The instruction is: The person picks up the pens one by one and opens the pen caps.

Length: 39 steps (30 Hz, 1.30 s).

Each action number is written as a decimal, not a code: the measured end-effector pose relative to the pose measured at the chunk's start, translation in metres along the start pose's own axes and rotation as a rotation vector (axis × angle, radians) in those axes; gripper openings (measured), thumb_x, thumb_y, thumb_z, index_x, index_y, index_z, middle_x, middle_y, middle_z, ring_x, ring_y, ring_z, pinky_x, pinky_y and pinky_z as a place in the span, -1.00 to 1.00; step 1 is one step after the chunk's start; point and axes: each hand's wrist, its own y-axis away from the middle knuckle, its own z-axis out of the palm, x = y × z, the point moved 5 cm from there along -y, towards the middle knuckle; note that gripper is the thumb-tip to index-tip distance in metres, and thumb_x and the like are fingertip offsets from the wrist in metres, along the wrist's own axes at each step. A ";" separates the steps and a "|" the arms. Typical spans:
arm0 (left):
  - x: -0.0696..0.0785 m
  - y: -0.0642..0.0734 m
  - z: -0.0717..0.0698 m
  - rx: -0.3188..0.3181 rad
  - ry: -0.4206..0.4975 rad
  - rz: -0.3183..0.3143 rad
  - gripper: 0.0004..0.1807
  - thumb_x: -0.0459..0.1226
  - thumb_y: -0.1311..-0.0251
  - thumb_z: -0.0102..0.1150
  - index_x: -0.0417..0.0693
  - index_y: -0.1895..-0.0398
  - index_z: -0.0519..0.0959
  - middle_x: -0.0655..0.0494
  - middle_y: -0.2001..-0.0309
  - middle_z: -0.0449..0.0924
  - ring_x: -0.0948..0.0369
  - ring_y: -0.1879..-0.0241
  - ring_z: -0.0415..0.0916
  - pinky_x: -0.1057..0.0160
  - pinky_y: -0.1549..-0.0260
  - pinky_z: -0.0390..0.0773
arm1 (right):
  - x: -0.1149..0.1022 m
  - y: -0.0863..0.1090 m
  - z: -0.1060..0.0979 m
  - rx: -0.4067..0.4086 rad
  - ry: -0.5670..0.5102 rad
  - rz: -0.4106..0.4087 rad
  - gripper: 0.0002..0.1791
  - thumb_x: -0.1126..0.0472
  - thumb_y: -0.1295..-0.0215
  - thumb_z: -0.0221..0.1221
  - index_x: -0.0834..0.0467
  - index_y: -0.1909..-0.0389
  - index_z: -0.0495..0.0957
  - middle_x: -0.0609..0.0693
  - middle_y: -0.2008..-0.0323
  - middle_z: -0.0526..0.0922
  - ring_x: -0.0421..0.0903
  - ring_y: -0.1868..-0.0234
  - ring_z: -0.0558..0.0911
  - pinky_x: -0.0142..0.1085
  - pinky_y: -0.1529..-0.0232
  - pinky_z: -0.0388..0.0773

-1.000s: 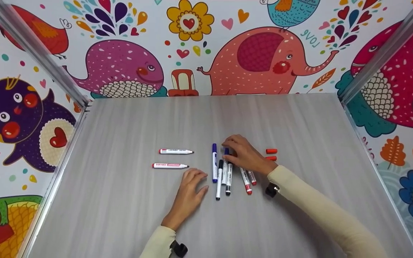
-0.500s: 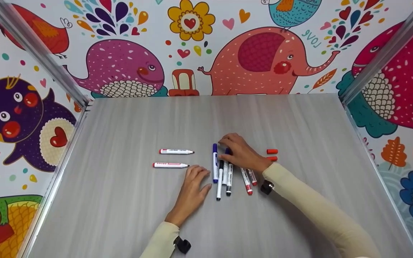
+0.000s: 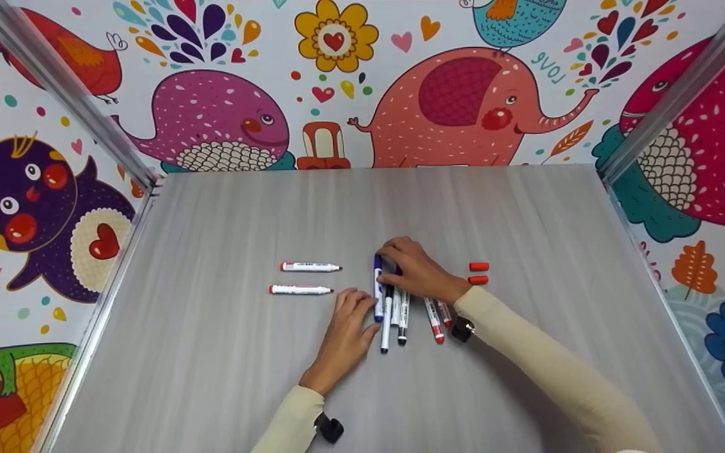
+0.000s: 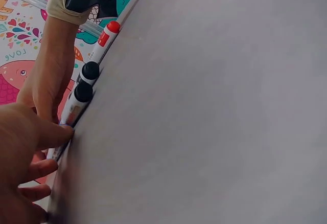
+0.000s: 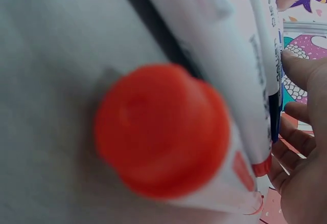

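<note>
Head view, from the left: on the pale grey wood-grain tabletop [image 3: 230, 226], an upper white marker with a red end [image 3: 310, 267] and a lower white marker with a red end [image 3: 301, 290] lie sideways, nearly parallel, dark tips exposed and pointing right. Next comes the left hand [image 3: 342, 330], its fingers extended and slightly spread, thumb apart from the index, beside the lower end of a white marker with a blue cap [image 3: 378, 303]; I cannot tell whether they touch it. That blue-capped marker lies lengthwise on the tabletop, between the two hands. Just right of it, two slim white markers with black ends [image 3: 385, 327] lie near each other. Above them the right hand [image 3: 419, 270] arches over the group, fingers curved, thumb and index at the blue cap; whether they pinch it I cannot tell. Further right, two white markers with red tail ends [image 3: 436, 324] lie slanted, and two loose orange-red cylindrical caps [image 3: 478, 267] lie apart, one above the other.
</note>
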 end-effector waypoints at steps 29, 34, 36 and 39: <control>0.010 -0.013 -0.022 -0.077 0.130 -0.083 -0.30 -0.46 -0.06 0.68 -0.33 -0.31 0.60 -0.12 -0.22 0.59 -0.11 -0.37 0.40 -0.12 -0.38 0.43 | -0.015 0.013 -0.026 0.009 -0.071 -0.037 -0.42 -0.01 -0.59 0.35 0.18 -0.46 0.55 0.09 -0.43 0.54 0.08 -0.45 0.43 0.09 -0.54 0.39; 0.012 -0.019 -0.027 -0.178 0.244 -0.181 -0.20 -0.37 -0.12 0.68 -0.32 -0.45 0.52 -0.16 -0.32 0.55 -0.11 -0.40 0.38 -0.16 -0.40 0.42 | -0.023 0.019 -0.034 0.029 -0.070 -0.076 -0.47 0.03 -0.60 0.34 0.22 -0.41 0.58 0.11 -0.40 0.56 0.09 -0.44 0.44 0.09 -0.52 0.39; 0.012 -0.020 -0.029 -0.223 0.289 -0.228 -0.15 -0.32 -0.15 0.68 -0.29 -0.51 0.49 -0.16 -0.39 0.51 -0.10 -0.44 0.36 -0.17 -0.44 0.40 | -0.026 0.021 -0.037 0.028 -0.071 -0.072 -0.48 0.03 -0.61 0.33 0.20 -0.41 0.58 0.11 -0.40 0.55 0.07 -0.44 0.44 0.07 -0.52 0.39; 0.012 -0.021 -0.030 -0.277 0.339 -0.271 -0.09 -0.25 -0.17 0.68 -0.25 -0.57 0.44 -0.16 -0.47 0.46 -0.09 -0.49 0.33 -0.19 -0.49 0.37 | -0.030 0.024 -0.041 0.034 -0.073 -0.077 -0.49 0.02 -0.62 0.32 0.16 -0.42 0.58 0.11 -0.41 0.55 0.06 -0.45 0.44 0.08 -0.52 0.40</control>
